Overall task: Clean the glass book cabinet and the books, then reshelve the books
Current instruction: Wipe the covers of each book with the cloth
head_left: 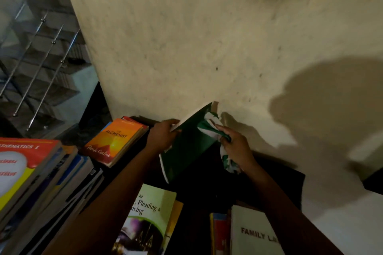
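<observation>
A thin green book [187, 147] is held tilted up in front of the cream wall. My left hand [163, 133] grips its upper left edge. My right hand [234, 147] holds a bunched green and white cloth [209, 125] against the book's cover on the right side; more of the cloth hangs below the hand. Under both arms lies a dark surface [199, 190] with loose books on it. No glass cabinet is recognisable in the view.
An orange paperback [115, 141] lies left of the hands. A tall stack of books [37, 174] stands at the far left. A green and white law book [148, 215] and a white book [252, 234] lie near the bottom. A staircase with metal rails [39, 54] is at upper left.
</observation>
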